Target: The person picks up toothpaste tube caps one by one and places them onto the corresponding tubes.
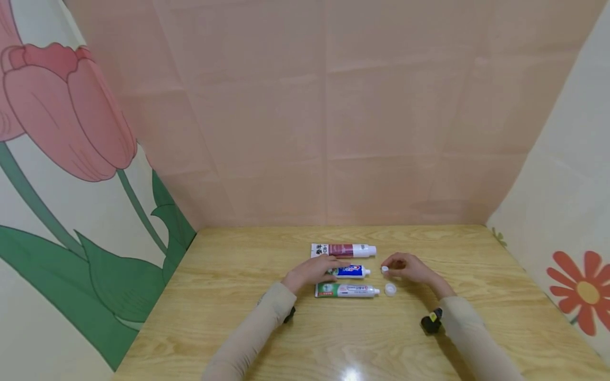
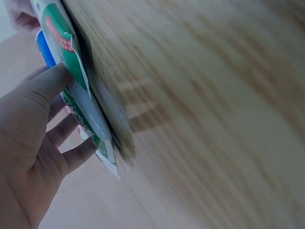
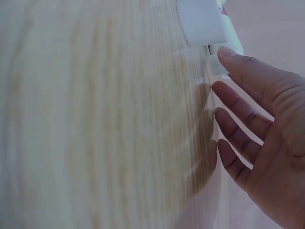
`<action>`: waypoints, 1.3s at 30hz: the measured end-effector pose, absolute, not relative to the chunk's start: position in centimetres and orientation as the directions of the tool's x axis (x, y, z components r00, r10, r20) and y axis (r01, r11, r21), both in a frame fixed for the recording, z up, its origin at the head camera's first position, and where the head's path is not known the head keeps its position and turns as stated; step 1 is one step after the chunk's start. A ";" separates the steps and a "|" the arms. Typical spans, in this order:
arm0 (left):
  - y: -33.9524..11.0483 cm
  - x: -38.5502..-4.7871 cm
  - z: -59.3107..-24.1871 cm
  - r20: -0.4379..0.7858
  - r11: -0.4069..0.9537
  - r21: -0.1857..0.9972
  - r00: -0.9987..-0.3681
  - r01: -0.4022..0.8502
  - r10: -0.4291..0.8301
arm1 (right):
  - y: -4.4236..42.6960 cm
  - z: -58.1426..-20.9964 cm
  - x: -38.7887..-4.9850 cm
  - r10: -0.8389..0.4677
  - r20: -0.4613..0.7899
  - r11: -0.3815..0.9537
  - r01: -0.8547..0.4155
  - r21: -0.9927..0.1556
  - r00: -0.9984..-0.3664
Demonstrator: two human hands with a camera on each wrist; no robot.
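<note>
Three toothpaste tubes lie in a row, their necks towards the right. My left hand holds the middle tube, a blue one, with thumb and fingers on either side of its left part. The green-and-white tube lies nearest me; the dark red and white tube is farthest. Just right of the blue tube's bare nozzle, my right hand pinches a small white cap between thumb and forefinger. A wider white cap rests near the green tube's nozzle, large in the right wrist view.
The wooden table runs back to a pink cloth backdrop. Side panels carry a tulip picture on the left and a red flower on the right. Black wrist devices sit below both hands.
</note>
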State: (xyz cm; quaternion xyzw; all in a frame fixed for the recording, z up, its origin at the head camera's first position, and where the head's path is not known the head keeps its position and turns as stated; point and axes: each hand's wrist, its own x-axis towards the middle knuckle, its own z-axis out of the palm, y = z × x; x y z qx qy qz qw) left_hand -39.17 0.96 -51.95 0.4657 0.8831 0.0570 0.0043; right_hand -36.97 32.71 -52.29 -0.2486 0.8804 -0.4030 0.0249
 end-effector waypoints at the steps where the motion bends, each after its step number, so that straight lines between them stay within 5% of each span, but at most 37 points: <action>1: 1.0 -39.2 -52.0 0.047 0.558 0.099 -0.564 0.824 0.824 | 32.8 -52.5 -37.2 -0.455 0.157 0.558 -0.418 -0.717 -0.877; 18: 0.4 -39.1 -51.9 0.131 0.549 0.100 -0.558 0.830 0.820 | 33.2 -53.5 -38.5 -0.421 0.171 0.569 -0.406 -0.715 -0.891; 26: 0.2 -39.1 -51.6 0.262 0.511 -0.025 -0.487 0.859 0.833 | 31.9 -50.8 -36.7 -0.381 0.223 0.537 -0.411 -0.737 -0.897; 39: 0.1 -38.3 -50.5 0.454 0.509 -0.093 -0.419 0.856 0.786 | 32.2 -51.7 -37.9 -0.334 0.261 0.546 -0.411 -0.730 -0.906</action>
